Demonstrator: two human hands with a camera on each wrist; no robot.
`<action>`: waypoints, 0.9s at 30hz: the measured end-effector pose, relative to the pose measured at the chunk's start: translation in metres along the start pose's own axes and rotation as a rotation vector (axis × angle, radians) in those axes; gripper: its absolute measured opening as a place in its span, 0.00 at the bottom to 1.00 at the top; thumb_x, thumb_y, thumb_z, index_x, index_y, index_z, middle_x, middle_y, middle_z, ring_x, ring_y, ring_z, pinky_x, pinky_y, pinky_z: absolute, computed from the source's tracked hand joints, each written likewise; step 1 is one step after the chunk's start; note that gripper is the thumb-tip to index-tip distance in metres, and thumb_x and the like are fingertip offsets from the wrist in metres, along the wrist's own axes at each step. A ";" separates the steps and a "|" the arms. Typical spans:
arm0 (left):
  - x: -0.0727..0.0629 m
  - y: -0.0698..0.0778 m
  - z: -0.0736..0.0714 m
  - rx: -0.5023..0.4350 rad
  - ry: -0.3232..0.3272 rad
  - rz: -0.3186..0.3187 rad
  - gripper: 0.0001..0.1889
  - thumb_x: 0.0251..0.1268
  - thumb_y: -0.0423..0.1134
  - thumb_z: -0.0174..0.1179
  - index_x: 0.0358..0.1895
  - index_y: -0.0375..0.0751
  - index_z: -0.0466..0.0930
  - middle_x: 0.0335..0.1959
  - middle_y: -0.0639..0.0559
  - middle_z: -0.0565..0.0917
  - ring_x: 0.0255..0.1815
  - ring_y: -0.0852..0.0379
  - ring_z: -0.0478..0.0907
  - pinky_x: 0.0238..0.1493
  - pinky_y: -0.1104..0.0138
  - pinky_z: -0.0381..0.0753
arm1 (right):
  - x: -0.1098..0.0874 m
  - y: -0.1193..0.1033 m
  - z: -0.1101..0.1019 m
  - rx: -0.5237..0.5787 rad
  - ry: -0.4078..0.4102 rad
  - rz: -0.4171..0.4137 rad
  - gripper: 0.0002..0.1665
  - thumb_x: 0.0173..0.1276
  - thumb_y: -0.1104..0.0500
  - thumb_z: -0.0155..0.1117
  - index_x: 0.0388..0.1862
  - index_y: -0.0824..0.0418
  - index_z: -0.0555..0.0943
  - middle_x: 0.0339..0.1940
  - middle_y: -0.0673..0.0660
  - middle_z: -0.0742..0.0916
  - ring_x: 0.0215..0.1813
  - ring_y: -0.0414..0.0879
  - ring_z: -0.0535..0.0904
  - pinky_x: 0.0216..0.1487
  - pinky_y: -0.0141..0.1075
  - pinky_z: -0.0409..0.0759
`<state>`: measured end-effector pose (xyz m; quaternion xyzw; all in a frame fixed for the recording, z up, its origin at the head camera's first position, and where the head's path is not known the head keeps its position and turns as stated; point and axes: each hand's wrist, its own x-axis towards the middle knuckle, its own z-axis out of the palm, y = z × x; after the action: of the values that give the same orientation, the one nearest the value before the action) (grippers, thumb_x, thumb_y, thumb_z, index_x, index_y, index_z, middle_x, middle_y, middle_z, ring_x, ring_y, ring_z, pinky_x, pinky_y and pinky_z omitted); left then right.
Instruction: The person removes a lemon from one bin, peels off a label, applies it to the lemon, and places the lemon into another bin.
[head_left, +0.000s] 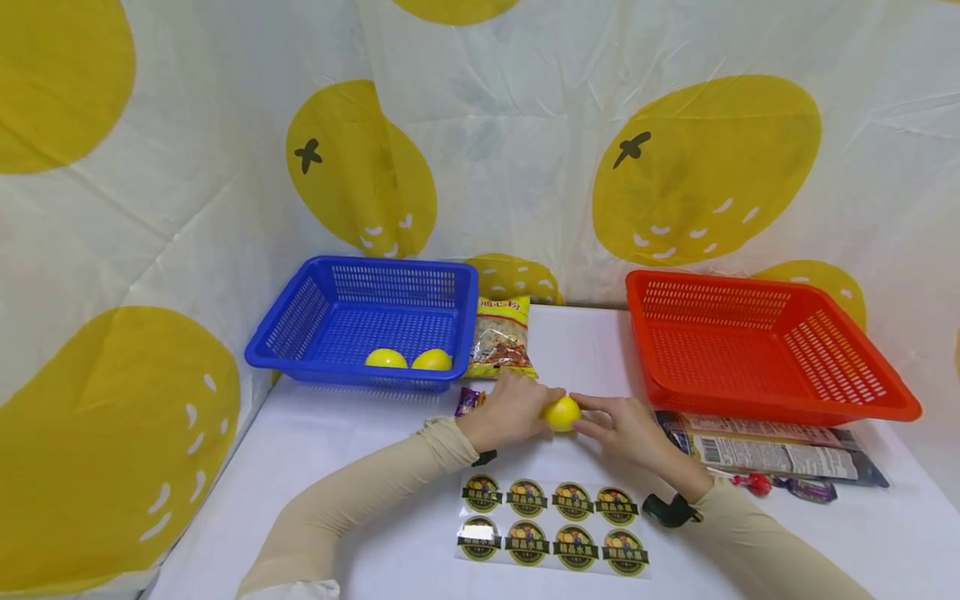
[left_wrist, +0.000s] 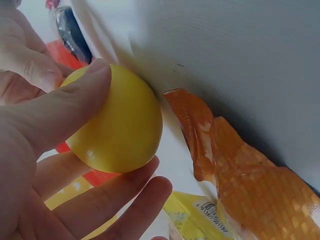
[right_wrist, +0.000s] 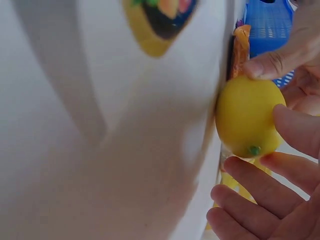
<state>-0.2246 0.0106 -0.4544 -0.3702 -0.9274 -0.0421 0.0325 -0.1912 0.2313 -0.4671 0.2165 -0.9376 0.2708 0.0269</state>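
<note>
White table (head_left: 405,533): flat, with clock hours here read in the head view around the held lemon (head_left: 562,413); round fruit could roll across it if let go.
Red basket (head_left: 712,402): between two and three o'clock, its near side overlapping long packets (head_left: 780,458); if it rests on them, which I cannot tell, a knock might slide it.
Blue basket (head_left: 337,371): about ten o'clock, with two lemons (head_left: 432,360) by its near wall; a bump would likely set them rolling.
Sticker sheet (head_left: 551,522): six o'clock, lying flat; the right sleeve (head_left: 757,546) dragging across could shift or curl it.
Yellow bag (head_left: 501,342): towards eleven o'clock, beside the blue basket; a careless knuckle could shove it.
Left hand (head_left: 513,408): nine o'clock, grasping the held lemon between thumb and curled fingers; squeezing unevenly could pop it loose.
Right hand (head_left: 626,429): three o'clock, pinching lightly with thumb and forefinger; so little contact could slip.
Held lemon: at centre, between both hands; its smooth curve gives fingertips scant grip.
Red sweet (head_left: 757,483): half past three; a sweeping forearm might scatter it.
</note>
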 end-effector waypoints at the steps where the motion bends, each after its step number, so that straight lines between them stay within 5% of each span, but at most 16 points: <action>1: 0.000 0.001 0.000 0.001 0.001 -0.001 0.32 0.54 0.58 0.75 0.64 0.57 0.82 0.43 0.59 0.92 0.37 0.59 0.84 0.43 0.60 0.72 | 0.000 -0.001 0.001 -0.002 0.003 0.004 0.27 0.66 0.53 0.74 0.63 0.60 0.84 0.59 0.64 0.88 0.58 0.61 0.86 0.55 0.58 0.83; 10: 0.000 -0.001 0.003 -0.022 0.025 0.001 0.35 0.55 0.60 0.74 0.67 0.56 0.80 0.41 0.58 0.91 0.35 0.61 0.83 0.38 0.66 0.71 | -0.001 -0.004 -0.001 0.019 -0.010 0.019 0.27 0.67 0.56 0.73 0.64 0.62 0.83 0.60 0.64 0.87 0.61 0.63 0.84 0.59 0.62 0.80; 18: -0.007 -0.009 0.004 -0.133 0.059 -0.038 0.31 0.63 0.58 0.69 0.66 0.47 0.81 0.50 0.54 0.91 0.45 0.58 0.87 0.48 0.64 0.79 | 0.000 -0.003 0.002 0.036 -0.002 0.029 0.26 0.68 0.59 0.71 0.64 0.65 0.82 0.60 0.67 0.87 0.61 0.65 0.84 0.59 0.63 0.80; 27: -0.013 -0.015 0.013 -0.257 0.166 -0.049 0.24 0.63 0.54 0.70 0.59 0.48 0.86 0.40 0.55 0.92 0.23 0.65 0.71 0.44 0.67 0.77 | 0.002 -0.006 0.003 0.013 0.002 0.016 0.25 0.68 0.60 0.71 0.62 0.66 0.83 0.58 0.65 0.88 0.60 0.63 0.85 0.59 0.62 0.80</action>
<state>-0.2257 -0.0075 -0.4692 -0.3438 -0.9173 -0.1917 0.0601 -0.1905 0.2244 -0.4661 0.2089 -0.9375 0.2771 0.0243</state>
